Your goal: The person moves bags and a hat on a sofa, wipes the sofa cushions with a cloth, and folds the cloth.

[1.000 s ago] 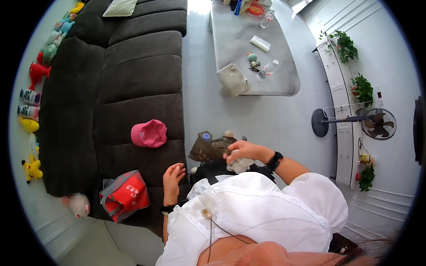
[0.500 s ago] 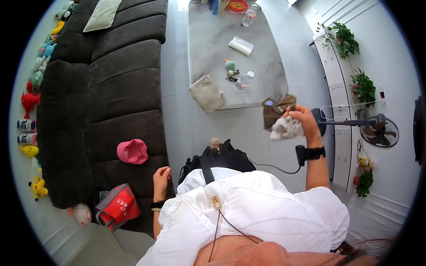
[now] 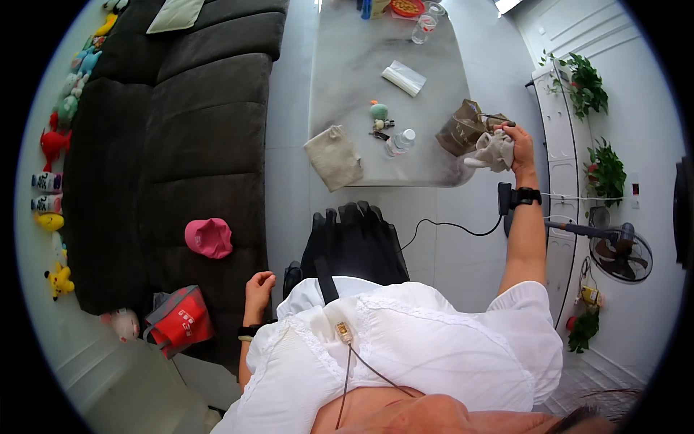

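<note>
Head view: right grip (image 3: 522, 147) closed around pale cloth (image 3: 493, 152) and brown bag (image 3: 461, 130), bag mostly left of fingers

One left hand (image 3: 258, 293), one right hand (image 3: 523, 148); one brown packet (image 3: 461, 132); two clear bottles (image 3: 399, 143) (image 3: 425, 29) — one table (image 3: 347, 72); one pink cap (image 3: 208, 238), one red bag (image 3: 184, 323), one sofa (image 3: 202, 159); three leafy plants (image 3: 587, 87) (image 3: 607, 172) (image 3: 584, 331) — one standing fan (image 3: 622, 252).

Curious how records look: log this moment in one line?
Right hand: holding pale soft item and brown item near table | Left hand: near sofa, nothing visibly held | Pink cap: on sofa
</note>
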Tool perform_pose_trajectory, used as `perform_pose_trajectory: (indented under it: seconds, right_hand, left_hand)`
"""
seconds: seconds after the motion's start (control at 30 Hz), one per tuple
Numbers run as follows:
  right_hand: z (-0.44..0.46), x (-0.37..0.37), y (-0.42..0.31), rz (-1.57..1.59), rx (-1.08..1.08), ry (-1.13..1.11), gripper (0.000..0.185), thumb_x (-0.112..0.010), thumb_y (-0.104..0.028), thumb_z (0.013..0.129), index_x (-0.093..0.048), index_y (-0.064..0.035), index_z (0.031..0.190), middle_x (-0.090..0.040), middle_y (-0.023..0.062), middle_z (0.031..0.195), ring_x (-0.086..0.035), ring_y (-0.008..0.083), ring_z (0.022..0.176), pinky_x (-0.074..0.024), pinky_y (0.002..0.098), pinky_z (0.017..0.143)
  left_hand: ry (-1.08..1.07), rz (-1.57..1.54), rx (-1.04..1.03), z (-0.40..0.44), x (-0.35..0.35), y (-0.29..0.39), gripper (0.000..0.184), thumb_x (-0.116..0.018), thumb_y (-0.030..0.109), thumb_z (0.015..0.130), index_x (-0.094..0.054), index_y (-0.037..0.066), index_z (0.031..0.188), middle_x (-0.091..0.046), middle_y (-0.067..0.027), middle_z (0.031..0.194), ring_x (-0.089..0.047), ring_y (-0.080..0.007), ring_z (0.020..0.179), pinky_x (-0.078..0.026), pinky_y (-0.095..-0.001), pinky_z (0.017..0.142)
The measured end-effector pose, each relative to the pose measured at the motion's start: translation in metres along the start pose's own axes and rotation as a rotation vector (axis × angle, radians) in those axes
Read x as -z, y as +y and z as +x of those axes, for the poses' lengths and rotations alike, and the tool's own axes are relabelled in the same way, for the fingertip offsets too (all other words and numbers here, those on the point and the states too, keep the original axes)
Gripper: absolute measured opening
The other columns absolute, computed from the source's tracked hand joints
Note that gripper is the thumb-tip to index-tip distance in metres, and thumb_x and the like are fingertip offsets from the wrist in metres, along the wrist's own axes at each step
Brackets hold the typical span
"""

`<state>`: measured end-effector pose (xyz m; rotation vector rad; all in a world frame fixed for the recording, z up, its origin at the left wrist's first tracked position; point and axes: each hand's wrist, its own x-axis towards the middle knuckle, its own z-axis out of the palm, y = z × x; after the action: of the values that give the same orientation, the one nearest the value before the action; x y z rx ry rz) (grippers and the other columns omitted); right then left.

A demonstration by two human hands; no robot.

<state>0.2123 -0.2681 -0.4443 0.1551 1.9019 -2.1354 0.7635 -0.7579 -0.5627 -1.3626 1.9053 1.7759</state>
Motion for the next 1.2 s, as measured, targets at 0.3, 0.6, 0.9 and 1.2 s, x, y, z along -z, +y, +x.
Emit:
perform_pose_trajectory:
  seconds: [0.3, 0.6, 0.9, 1.2]
  right_hand:
    - [0.002, -0.045, 0.061, -0.1, -0.053, -0.077, 0.014, -0.057, -0.004, 0.084, -0.068, -0.0001, 0.091, -0.069, 0.0091, 0.092, -0.063, 0.0146, 0.078, -0.0516, 0.0272, 0.074]
    - [-0.014, -0.04, 0.085, -0.273, -0.1, -0.087, 0.018, -0.059, -0.004, 0.084, -0.069, -0.001, 0.098, -0.068, 0.005, 0.091, -0.062, 0.0129, 0.081, -0.0502, 0.026, 0.076]
    - [-0.012, -0.01, 0.107, -0.306, 0.077, 0.086, 0.042, -0.064, -0.004, 0.077, -0.06, 0.0031, 0.118, -0.064, 0.0117, 0.107, -0.062, 0.0186, 0.092, -0.0497, 0.0297, 0.082]
    - [-0.04, 0.097, 0.134, -0.274, -0.002, 0.352, 0.022, -0.061, -0.013, 0.083, -0.066, -0.0005, 0.101, -0.064, 0.0072, 0.095, -0.059, 0.0179, 0.084, -0.0496, 0.0328, 0.075]
  left_hand:
    - [0.089, 0.006, 0.078, -0.023, 0.005, -0.02, 0.023, -0.067, 0.014, 0.085, -0.065, -0.001, 0.102, -0.065, -0.0018, 0.083, -0.058, -0.0087, 0.072, -0.047, -0.0228, 0.065]
    - [0.073, 0.013, 0.043, -0.02, 0.006, -0.025, 0.023, -0.067, 0.015, 0.085, -0.066, -0.001, 0.101, -0.066, -0.0025, 0.084, -0.058, -0.0096, 0.073, -0.048, -0.0244, 0.067]
    - [0.092, 0.068, -0.002, -0.017, 0.028, -0.046, 0.023, -0.067, 0.015, 0.084, -0.066, -0.002, 0.101, -0.068, -0.0051, 0.088, -0.06, -0.0116, 0.079, -0.048, -0.0251, 0.072]
    - [0.135, 0.093, -0.07, -0.033, 0.031, -0.065, 0.023, -0.068, 0.016, 0.084, -0.067, -0.001, 0.098, -0.069, -0.0091, 0.088, -0.064, -0.0148, 0.081, -0.051, -0.0291, 0.074]
